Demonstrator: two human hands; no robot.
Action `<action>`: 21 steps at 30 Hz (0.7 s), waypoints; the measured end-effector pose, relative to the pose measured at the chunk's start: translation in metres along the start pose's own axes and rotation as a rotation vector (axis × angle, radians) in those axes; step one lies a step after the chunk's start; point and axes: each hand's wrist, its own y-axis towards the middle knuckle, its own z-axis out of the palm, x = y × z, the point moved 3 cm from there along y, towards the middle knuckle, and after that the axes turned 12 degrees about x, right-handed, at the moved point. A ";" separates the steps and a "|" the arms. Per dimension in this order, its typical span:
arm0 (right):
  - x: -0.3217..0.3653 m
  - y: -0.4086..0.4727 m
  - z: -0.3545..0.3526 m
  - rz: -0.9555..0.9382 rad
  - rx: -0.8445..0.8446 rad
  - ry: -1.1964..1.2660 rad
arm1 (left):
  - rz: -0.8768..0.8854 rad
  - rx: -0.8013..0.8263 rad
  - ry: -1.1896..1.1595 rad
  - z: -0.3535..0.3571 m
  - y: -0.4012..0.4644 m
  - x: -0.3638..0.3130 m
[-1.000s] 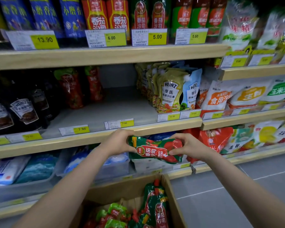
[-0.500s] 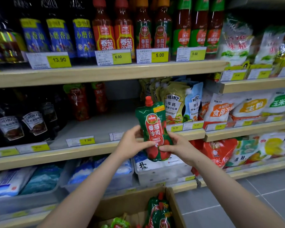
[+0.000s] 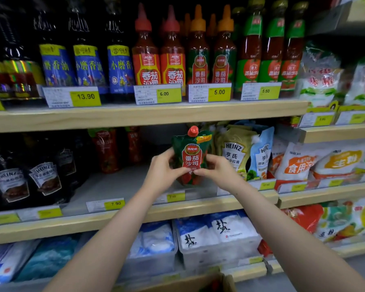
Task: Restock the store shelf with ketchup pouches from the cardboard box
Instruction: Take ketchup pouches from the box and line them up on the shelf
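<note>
Now the ketchup pouch [image 3: 191, 159] is higher and further in — upright over the middle shelf [image 3: 135, 213], left hand [image 3: 163, 172] and right hand [image 3: 218, 170] both gripping it.

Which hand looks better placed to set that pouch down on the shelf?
Probably the left hand. Both hands hold the upright pouch, but the bare shelf lies on its left, while the right hand sits close against the Heinz pouches, with little room there.
</note>
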 end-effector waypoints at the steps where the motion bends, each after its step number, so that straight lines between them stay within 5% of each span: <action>1: -0.005 0.005 0.002 0.010 -0.004 0.013 | -0.016 0.007 0.010 0.000 0.003 0.005; 11: -0.049 0.030 0.011 0.166 0.012 0.036 | -0.181 0.057 -0.025 0.018 0.021 0.056; 21: -0.023 0.047 0.013 0.154 -0.107 0.325 | -0.296 0.207 0.068 0.028 0.018 0.071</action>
